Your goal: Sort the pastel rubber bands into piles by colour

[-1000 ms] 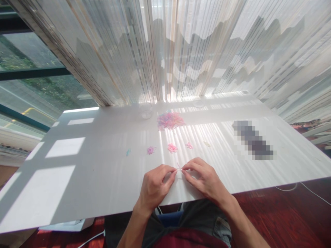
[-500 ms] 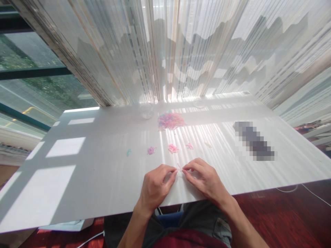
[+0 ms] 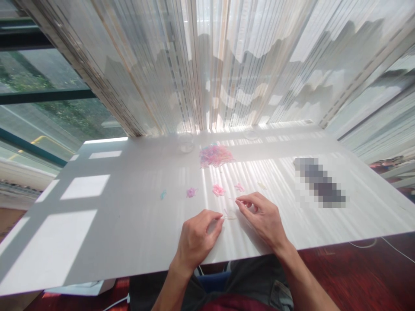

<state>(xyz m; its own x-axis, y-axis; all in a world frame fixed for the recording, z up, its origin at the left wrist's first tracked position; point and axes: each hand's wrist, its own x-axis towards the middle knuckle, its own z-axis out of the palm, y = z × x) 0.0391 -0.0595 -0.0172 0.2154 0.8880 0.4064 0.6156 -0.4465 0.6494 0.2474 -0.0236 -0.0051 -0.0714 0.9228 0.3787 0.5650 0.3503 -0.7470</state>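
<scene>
Head view: the left hand rests on the near edge of the white worktop with its fingers loosely curled, its grip neither clearly closed nor open, and its fingertips just beside a pale rubber band lying flat. The right hand arches over the surface, wrist raised, thumb and forefinger pinched shut, though any band there is too thin to tell. Farther off lie a small pink band cluster and a heap of pastel rubber bands.
</scene>
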